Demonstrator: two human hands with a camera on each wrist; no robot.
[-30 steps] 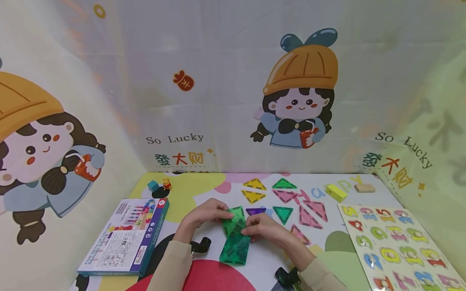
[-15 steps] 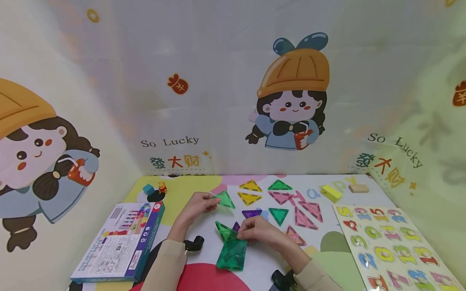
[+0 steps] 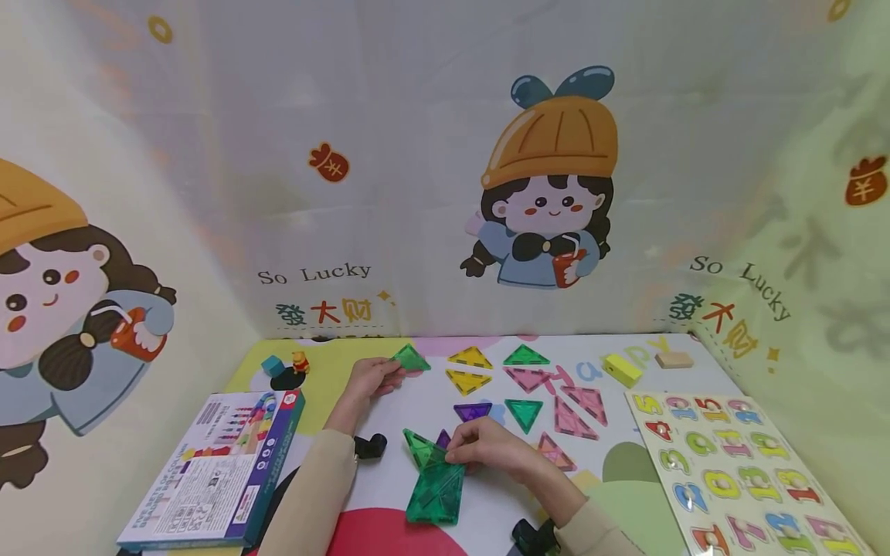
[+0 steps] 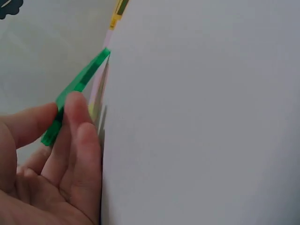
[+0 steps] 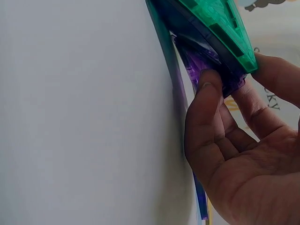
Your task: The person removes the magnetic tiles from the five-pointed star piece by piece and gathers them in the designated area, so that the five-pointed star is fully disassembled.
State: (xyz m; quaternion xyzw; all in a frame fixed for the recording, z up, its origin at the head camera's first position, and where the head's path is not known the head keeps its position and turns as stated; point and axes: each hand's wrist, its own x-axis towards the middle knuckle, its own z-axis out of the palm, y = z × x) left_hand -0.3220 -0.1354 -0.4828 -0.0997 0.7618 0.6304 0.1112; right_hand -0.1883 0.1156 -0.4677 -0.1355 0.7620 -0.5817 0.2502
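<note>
The green triangle tile (image 3: pixel 411 357) was near the table's far edge, pinched between thumb and fingers of the left hand (image 3: pixel 374 380). It lay beyond the fingertips, away from the person, its long side slanting toward the table's right edge. It tilted against the surface; whether a corner touched, I could not tell. The left hand was much the nearer; the right hand (image 3: pixel 492 446) was well apart, toward the near edge, its thumb and fingers gripping a corner of the overlapping green and purple tiles (image 3: pixel 436 494). Thus the held tile and that cluster were separated mostly along the far-to-near line. Just right of the held tile lay two yellow triangles (image 3: pixel 470 356). Outward, a box (image 3: pixel 212 463) sat along the left edge, and a number board (image 3: pixel 747 471) filled the near right corner.
</note>
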